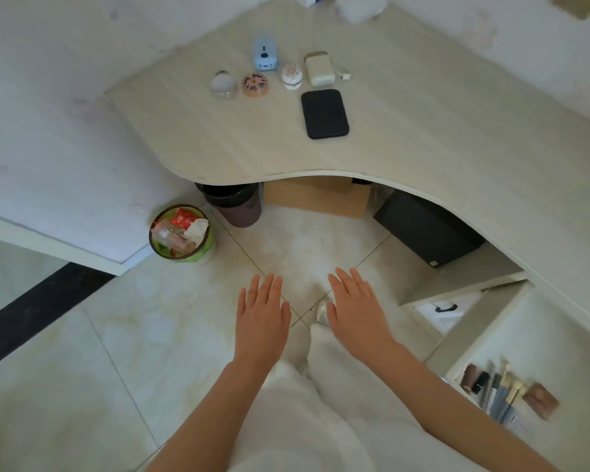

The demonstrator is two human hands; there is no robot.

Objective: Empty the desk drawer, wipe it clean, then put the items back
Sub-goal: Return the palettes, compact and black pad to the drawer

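**Drawer open, nothing lifted yet**

Drawer (542, 338) stood pulled out under the desk's (423, 137) right end, pale inside, brushes (506, 391) and small items lying at its near edge. Left hand (263, 318) and right hand (358, 308) hovered over the floor, fingers straight, holding nothing. Emptying looked barely begun; next, a reach right into it.

Pale tiled floor (82, 352) (white walls (65, 97)), curved desk (423, 131)
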